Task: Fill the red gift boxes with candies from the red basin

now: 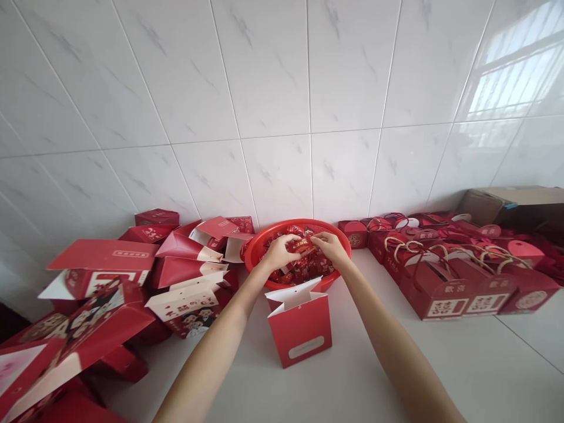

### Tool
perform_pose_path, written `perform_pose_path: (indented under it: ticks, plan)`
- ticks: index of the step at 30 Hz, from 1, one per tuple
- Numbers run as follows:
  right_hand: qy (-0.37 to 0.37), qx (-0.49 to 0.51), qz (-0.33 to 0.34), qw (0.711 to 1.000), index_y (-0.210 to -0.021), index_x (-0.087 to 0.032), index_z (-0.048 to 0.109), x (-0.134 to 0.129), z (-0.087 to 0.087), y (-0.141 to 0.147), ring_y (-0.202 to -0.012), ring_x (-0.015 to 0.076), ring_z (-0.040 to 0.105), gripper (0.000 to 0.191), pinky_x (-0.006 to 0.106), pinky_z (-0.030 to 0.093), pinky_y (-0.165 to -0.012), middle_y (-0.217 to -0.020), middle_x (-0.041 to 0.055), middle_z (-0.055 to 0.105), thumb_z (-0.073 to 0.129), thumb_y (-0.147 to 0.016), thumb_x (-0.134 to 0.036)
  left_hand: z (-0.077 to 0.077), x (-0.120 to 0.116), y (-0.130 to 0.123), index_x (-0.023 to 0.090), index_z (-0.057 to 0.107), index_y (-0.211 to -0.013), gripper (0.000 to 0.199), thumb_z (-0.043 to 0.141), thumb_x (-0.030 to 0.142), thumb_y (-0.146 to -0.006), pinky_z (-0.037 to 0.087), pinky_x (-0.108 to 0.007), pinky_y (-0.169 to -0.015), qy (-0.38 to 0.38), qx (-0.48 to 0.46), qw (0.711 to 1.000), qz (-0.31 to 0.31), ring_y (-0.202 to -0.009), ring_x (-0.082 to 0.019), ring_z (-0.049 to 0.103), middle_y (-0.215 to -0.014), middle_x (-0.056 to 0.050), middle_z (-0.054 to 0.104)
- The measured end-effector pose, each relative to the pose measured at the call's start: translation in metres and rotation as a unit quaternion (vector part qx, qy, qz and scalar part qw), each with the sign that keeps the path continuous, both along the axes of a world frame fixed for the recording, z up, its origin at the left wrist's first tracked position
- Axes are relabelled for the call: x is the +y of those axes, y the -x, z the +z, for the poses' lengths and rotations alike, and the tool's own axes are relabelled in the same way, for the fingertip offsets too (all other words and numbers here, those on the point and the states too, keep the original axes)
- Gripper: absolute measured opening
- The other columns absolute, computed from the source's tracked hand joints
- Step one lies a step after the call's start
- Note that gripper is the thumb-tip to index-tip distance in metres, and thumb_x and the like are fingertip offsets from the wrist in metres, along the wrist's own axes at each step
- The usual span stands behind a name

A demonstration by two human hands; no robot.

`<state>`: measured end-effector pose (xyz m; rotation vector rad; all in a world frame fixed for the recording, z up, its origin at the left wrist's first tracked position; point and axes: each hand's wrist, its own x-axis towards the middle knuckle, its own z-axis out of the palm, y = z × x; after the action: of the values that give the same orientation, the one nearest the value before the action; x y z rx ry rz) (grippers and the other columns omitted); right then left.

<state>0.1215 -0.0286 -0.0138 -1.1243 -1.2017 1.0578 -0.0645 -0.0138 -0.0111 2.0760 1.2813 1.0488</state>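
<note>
My left hand [282,251] and my right hand [331,247] are over a red plastic basket [254,249]. Between them is a red wrapped candy [302,245] with gold lettering; the fingers of both hands close on it. More red-wrapped candies [304,270] lie in the basket beneath, partly hidden by my hands. In front of the basket, between my forearms, stands a red paper gift box [302,329] with its white-lined top open. Neither hand touches this box.
On the left is a jumbled pile of open red gift boxes [110,264], one showing cartoon figures [198,320]. Closed red boxes with rope handles [458,288] stand in rows on the right. A cardboard carton [489,205] sits behind them, by the tiled wall [282,176].
</note>
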Motion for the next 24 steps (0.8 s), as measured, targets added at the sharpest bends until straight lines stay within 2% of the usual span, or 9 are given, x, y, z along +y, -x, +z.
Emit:
perform_pose_path:
  ticks: [5, 8, 13, 17, 20, 24]
  plan:
    - [0.014, 0.006, 0.088, 0.996, -0.079, -0.016, 0.07, -0.0035, 0.0023, -0.0008, -0.056, 0.0134, 0.061, 0.022, 0.021, 0.047, -0.048, -0.06, -0.0003, 0.064, 0.075, -0.081, -0.038, -0.0016, 0.0026, 0.0013, 0.02, 0.075, -0.109, 0.045, 0.08, 0.021, -0.064, 0.051, -0.044, -0.103, -0.019, -0.043, 0.999, -0.007, -0.115, -0.03, 0.067, -0.122, -0.01, 0.074]
    - [0.006, 0.01, 0.13, 0.992, -0.084, -0.017, 0.07, -0.0048, 0.0017, -0.0029, -0.052, 0.0132, 0.059, 0.026, 0.021, 0.046, -0.046, -0.055, -0.0018, 0.061, 0.081, -0.076, -0.039, -0.0023, 0.0031, 0.0016, 0.02, 0.075, -0.109, 0.046, 0.083, 0.024, -0.064, 0.051, -0.044, -0.104, -0.023, -0.052, 0.998, -0.023, -0.115, -0.03, 0.067, -0.121, -0.01, 0.074]
    - [0.009, 0.036, 0.112, 0.993, -0.081, -0.017, 0.067, -0.0017, -0.0029, -0.0052, -0.051, 0.0142, 0.061, 0.031, 0.024, 0.046, -0.045, -0.063, 0.0002, 0.067, 0.088, -0.063, -0.03, 0.0019, -0.0028, 0.0008, 0.022, 0.073, -0.114, 0.057, 0.089, 0.036, -0.061, 0.051, -0.045, -0.103, 0.026, -0.039, 0.998, -0.044, -0.119, -0.033, 0.066, -0.125, -0.01, 0.073]
    - [-0.003, 0.058, 0.101, 0.993, -0.079, -0.017, 0.068, -0.0002, -0.0039, -0.005, -0.056, 0.0158, 0.063, 0.032, 0.026, 0.047, -0.052, -0.065, 0.0021, 0.069, 0.088, -0.06, -0.033, 0.0032, -0.0042, -0.001, 0.022, 0.074, -0.113, 0.047, 0.083, 0.038, -0.069, 0.051, -0.044, -0.103, 0.026, -0.05, 0.995, -0.081, -0.116, -0.031, 0.067, -0.122, -0.009, 0.074]
    - [-0.014, 0.048, 0.081, 0.995, -0.075, -0.016, 0.069, -0.0007, -0.0022, -0.0049, -0.062, 0.0152, 0.063, 0.028, 0.026, 0.048, -0.058, -0.067, 0.0015, 0.069, 0.085, -0.059, -0.033, -0.0003, -0.0002, -0.0008, 0.019, 0.075, -0.102, 0.037, 0.08, 0.038, -0.071, 0.053, -0.043, -0.099, 0.04, -0.068, 0.995, -0.053, -0.108, -0.03, 0.069, -0.114, -0.01, 0.076]
    - [-0.008, 0.026, 0.052, 0.998, -0.074, -0.017, 0.069, 0.0, -0.0006, -0.0057, -0.06, 0.0136, 0.058, 0.019, 0.025, 0.044, -0.057, -0.063, -0.0017, 0.065, 0.078, -0.058, -0.022, -0.0036, 0.0049, 0.0019, 0.018, 0.073, -0.093, 0.03, 0.079, 0.038, -0.071, 0.054, -0.043, -0.094, 0.019, -0.082, 0.996, 0.012, -0.1, -0.029, 0.071, -0.106, -0.01, 0.077]
